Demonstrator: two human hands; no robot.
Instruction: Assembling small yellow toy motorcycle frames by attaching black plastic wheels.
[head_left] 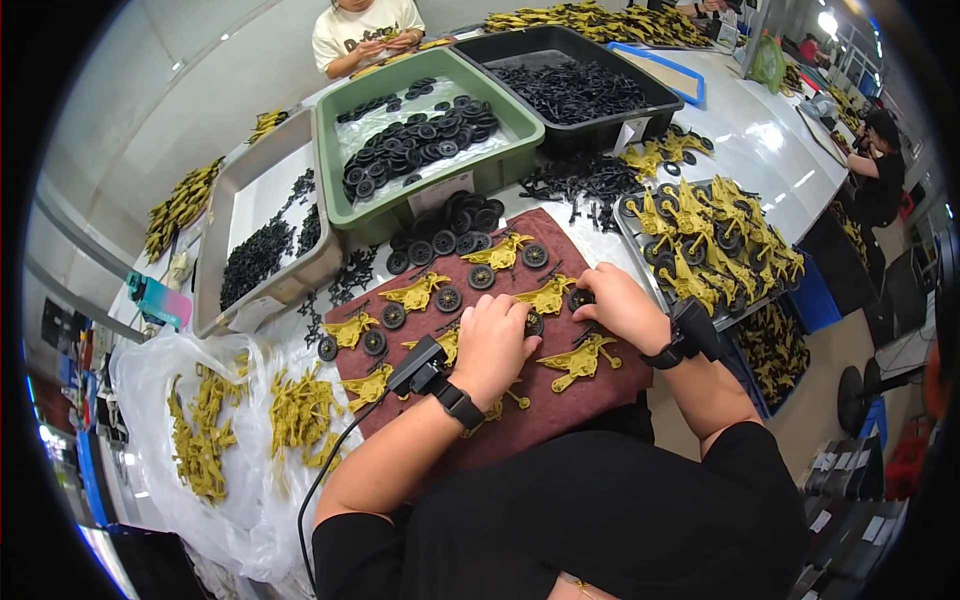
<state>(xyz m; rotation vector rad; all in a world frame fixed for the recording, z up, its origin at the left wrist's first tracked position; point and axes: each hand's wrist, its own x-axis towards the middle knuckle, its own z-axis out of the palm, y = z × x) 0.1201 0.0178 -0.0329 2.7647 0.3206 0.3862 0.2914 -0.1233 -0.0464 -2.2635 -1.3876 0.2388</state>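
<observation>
On a maroon cloth (500,432) lie several yellow plastic toy motorbike bodies, most with black wheels at their ends. My left hand (492,350) is closed around a black wheel (535,324), thumb on the near side and fingers on the far side. Just beyond it lies a yellow toy motorbike body (550,295). At that body's right end, my right hand (625,308) pinches another black wheel (579,299) between thumb and fingers. A separate yellow body (578,362) without wheels lies nearest below my hands.
Past the cloth stand a green bin (430,195) of wheels, a black bin (640,110) and a grey bin (209,265) of small black parts. At right, a tray (640,247) holds wheeled yellow bikes. Yellow bodies (300,410) lie on plastic at left. Another person (365,35) sits across.
</observation>
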